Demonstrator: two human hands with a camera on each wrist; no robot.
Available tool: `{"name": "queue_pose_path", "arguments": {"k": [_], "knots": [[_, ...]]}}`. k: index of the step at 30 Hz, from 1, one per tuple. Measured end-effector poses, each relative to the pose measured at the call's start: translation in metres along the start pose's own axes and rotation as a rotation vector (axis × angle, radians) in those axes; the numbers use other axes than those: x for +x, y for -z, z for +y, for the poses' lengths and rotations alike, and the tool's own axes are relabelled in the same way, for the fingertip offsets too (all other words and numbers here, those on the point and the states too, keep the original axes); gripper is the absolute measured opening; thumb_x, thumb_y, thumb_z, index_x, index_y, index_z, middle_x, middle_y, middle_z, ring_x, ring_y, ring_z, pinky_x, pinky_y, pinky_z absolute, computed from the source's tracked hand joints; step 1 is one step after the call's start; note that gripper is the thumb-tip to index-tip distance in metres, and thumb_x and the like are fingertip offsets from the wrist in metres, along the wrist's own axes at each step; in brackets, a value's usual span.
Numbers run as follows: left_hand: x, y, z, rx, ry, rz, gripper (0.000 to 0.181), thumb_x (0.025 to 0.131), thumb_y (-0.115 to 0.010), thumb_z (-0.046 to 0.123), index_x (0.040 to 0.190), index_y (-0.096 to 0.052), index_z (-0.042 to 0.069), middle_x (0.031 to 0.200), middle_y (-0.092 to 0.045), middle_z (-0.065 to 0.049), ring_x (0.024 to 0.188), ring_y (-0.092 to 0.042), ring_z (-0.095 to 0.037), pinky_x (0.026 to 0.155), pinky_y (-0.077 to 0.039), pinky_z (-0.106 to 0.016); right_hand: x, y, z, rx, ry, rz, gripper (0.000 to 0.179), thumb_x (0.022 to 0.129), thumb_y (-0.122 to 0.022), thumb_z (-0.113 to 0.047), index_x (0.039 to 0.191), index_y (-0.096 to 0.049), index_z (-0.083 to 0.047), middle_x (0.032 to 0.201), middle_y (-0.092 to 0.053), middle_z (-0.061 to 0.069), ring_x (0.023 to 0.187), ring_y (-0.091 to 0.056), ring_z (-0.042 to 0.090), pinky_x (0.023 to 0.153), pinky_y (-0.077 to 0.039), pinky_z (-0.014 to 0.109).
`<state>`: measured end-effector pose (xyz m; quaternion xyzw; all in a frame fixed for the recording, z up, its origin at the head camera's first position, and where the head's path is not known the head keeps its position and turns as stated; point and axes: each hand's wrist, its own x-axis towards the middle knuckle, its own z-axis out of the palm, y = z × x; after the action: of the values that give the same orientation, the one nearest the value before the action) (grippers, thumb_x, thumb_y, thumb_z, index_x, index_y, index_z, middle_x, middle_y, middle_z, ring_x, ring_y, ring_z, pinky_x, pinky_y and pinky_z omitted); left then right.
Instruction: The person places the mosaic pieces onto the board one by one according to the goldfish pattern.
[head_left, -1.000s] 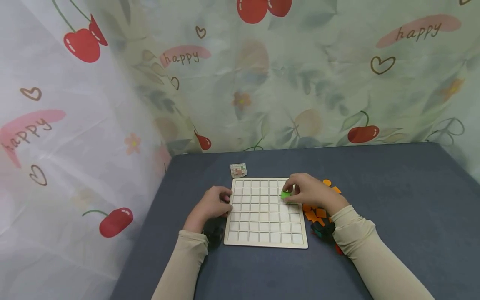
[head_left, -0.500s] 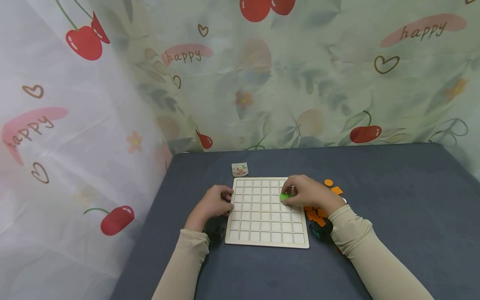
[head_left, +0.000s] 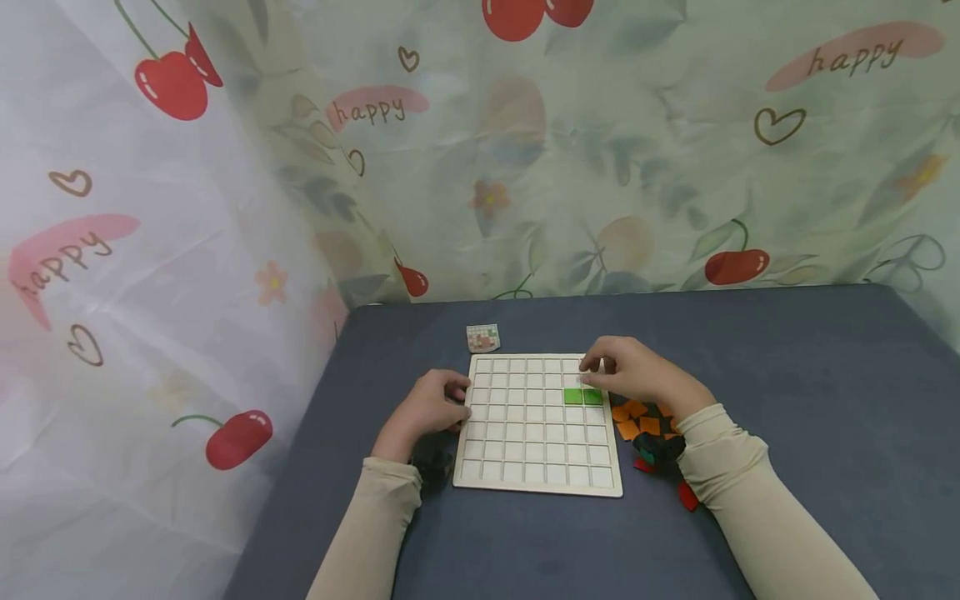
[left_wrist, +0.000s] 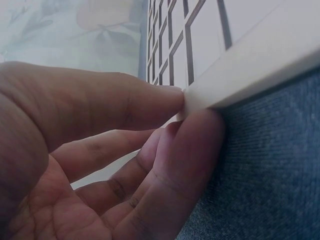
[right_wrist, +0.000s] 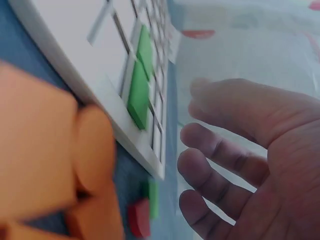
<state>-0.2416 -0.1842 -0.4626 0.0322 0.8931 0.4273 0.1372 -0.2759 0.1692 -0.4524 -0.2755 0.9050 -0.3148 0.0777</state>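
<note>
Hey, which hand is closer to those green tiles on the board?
Right. The right hand hovers close to the green tiles, touching neither; the left hand pinches the left edge of the board.

The board, pale and square-gridded with a raised rim, lies flat, its left edge gripped by the left hand. Two bright green square tiles sit side by side in its third row from the far side (the right-hand one beside the rim), with the loosely bent right hand just beyond them, holding nothing.
</note>
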Motion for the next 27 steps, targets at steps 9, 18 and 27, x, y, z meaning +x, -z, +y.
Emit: {"name": "queue_pose_path", "arguments": {"k": [9,18,27], "knots": [[0.002,0.0,-0.001,0.005,0.002,0.0,0.051,0.09,-0.075,-0.002,0.14,-0.065,-0.001,0.109,-0.065,-0.017,0.078,-0.068,-0.022,0.063,-0.064,-0.034,-0.005,0.016,0.018,-0.008,-0.048,0.07,0.019,0.104,-0.066,-0.006,0.118,-0.079,-0.008,0.115,-0.068,0.009,0.09,-0.061,0.021,0.076,-0.054,0.037],[0.0,0.0,0.0,0.005,0.014,0.008,0.052,0.09,-0.075,-0.001,0.141,-0.065,-0.001,0.109,-0.064,-0.016,0.079,-0.068,-0.023,0.064,-0.064,-0.034,-0.005,0.016,0.023,-0.027,-0.105,0.014,0.019,0.102,-0.068,-0.008,0.115,-0.08,-0.006,0.116,-0.066,0.012,0.084,-0.057,0.018,0.073,-0.05,0.034],[-0.001,0.0,0.001,-0.002,0.012,0.001,0.052,0.09,-0.075,-0.001,0.141,-0.065,-0.001,0.108,-0.064,-0.016,0.077,-0.067,-0.022,0.063,-0.063,-0.034,-0.002,0.015,0.029,-0.051,-0.123,0.03,0.019,0.098,-0.076,-0.013,0.115,-0.08,-0.005,0.114,-0.067,0.014,0.089,-0.061,0.021,0.076,-0.053,0.036]]}}
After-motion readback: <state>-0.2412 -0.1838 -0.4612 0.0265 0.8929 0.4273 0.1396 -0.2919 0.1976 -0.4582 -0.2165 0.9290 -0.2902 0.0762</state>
